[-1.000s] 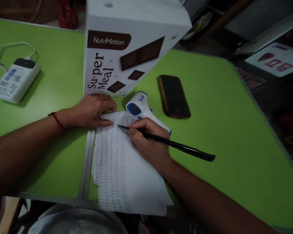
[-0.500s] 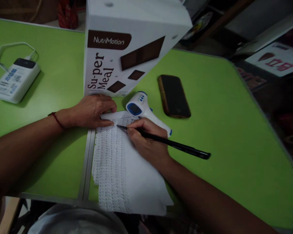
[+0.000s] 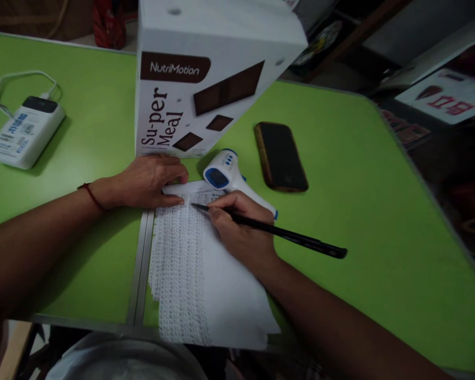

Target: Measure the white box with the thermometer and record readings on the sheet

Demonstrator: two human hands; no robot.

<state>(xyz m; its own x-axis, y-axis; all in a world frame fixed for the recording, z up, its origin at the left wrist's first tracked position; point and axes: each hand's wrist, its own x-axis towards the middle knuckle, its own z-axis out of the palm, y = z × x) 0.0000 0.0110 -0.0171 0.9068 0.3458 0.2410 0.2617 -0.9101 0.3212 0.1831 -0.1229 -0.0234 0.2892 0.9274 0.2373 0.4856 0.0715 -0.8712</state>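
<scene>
A black pen (image 3: 301,238) is gripped by my right hand (image 3: 247,243), its tip at the upper part of a stack of paper (image 3: 231,301). Columns of small handwriting fill the left side of the top sheet; its right side is blank. My left hand (image 3: 150,182) lies at the top left of the paper, thumb on the sheet and apart from the bent fingers, with nothing held. Just beyond my right hand lies a white and blue infrared thermometer (image 3: 226,162), partly hidden by that hand. The paper's lower end hangs past the table's near edge.
A white "NutriMotion Super Meal" box (image 3: 217,50) stands right behind my left hand. To the right lies a dark phone (image 3: 282,157) in a brown case. A white power bank (image 3: 26,132) with a cable is at left on the green table (image 3: 380,221).
The pen's rear end has swung slightly to the right, and its tip has shifted a little to the right on the paper. My left hand rests in the same place.
</scene>
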